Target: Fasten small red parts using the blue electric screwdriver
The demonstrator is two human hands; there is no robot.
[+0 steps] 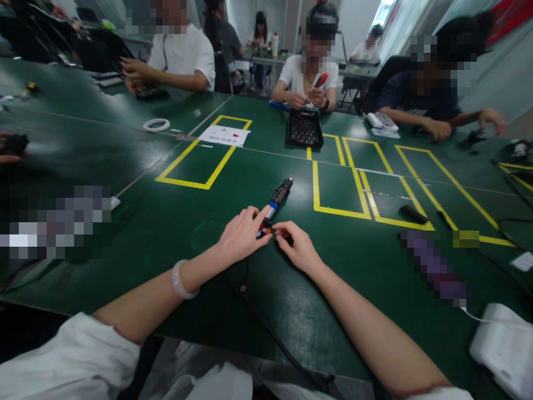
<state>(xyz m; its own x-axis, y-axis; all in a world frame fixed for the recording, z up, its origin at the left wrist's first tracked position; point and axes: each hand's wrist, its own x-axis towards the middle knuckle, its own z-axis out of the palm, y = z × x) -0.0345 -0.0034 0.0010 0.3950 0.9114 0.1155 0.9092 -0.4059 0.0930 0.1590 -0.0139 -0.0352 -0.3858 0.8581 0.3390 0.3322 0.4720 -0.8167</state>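
Observation:
On the dark green table lies a slim black power tool [281,191] with a metal tip, pointing away to the right. Its near part looks uncovered, showing a blue and silver section and small red and orange parts. My left hand [241,233] is closed over this near part, index finger along the silver section. Close beside it, my right hand [296,243] has thumb and fingertips curled together at the orange parts. What sits between those fingertips is too small to tell. The exact kind of tool is unclear.
A black cable [266,328] runs to the table's near edge. Yellow tape rectangles [341,213] mark the table. A black tray [305,145] stands opposite, before a co-worker holding a red-and-black object. A tape roll [156,125] lies left; a white device [503,344] sits near right.

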